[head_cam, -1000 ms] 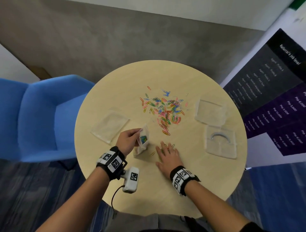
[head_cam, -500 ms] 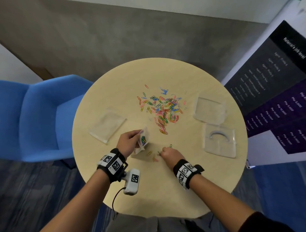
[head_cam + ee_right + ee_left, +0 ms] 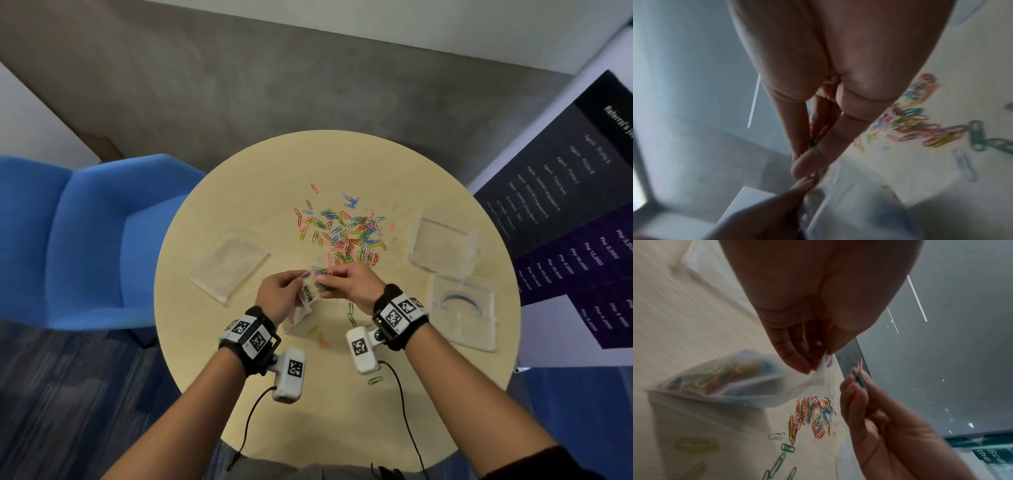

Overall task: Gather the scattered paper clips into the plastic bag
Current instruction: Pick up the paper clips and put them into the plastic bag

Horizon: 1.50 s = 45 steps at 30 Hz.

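Note:
Above the round wooden table (image 3: 342, 161), my left hand (image 3: 279, 296) pinches the rim of a small clear plastic bag (image 3: 306, 299) that holds coloured paper clips (image 3: 719, 378). My right hand (image 3: 349, 282) is raised beside the bag's mouth and pinches a few clips (image 3: 858, 375) between thumb and fingers (image 3: 807, 164). A heap of coloured paper clips (image 3: 342, 229) lies on the table beyond both hands. A few loose clips (image 3: 351, 313) lie near my right wrist, and one green clip (image 3: 375, 380) lies close to the near edge.
A flat clear bag (image 3: 227, 262) lies to the left of the hands. Two clear plastic containers (image 3: 443, 243) (image 3: 462, 310) sit at the right. A blue armchair (image 3: 85, 236) stands left of the table, and a dark banner (image 3: 575, 205) stands on the right.
My right hand has left the tabletop with clips pinched in its fingers and risen to the bag's mouth. My left hand has lifted the bag slightly toward it.

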### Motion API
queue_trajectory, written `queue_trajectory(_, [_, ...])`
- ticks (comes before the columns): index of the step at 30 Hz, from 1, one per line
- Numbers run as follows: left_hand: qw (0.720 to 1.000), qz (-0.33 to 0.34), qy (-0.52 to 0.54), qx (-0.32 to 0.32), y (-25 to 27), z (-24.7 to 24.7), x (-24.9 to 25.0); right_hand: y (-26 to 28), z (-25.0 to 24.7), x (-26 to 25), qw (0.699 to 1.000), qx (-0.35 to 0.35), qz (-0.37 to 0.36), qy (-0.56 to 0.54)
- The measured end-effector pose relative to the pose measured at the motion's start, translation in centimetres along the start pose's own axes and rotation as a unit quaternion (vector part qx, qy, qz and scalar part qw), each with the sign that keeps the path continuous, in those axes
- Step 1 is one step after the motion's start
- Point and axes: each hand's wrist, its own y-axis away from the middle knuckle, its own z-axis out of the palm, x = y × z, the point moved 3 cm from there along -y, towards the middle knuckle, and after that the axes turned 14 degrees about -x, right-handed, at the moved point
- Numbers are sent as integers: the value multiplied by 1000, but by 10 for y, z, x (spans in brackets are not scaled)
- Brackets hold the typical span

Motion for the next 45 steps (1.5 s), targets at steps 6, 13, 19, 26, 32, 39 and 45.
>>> queue_trajectory(6, [1000,20,-7,-18,-7,-3,3,-23,15,-7,985,51,123,106])
queue_trajectory(13, [995,35,-64,-69,-17,-1,6,-27,19,-19,977,61,130,159])
queue_trajectory(19, [993,5,-106,-55,-26,-4,5,-25,8,-28,926,121,12,357])
queue_trajectory(26, [997,0,-83,8,-29,-17,4,-59,-64,-23,794,126,67,590])
queue_trajectory(32, [995,13,-101,18,-22,-18,7,-80,-80,22,661,86,150,730])
queue_trajectory(39, [996,16,-91,8,-21,-18,12,-81,-74,12,658,86,131,737])
queue_trajectory(45, [996,9,-87,15,-29,-11,18,-68,-95,0,790,156,128,579])
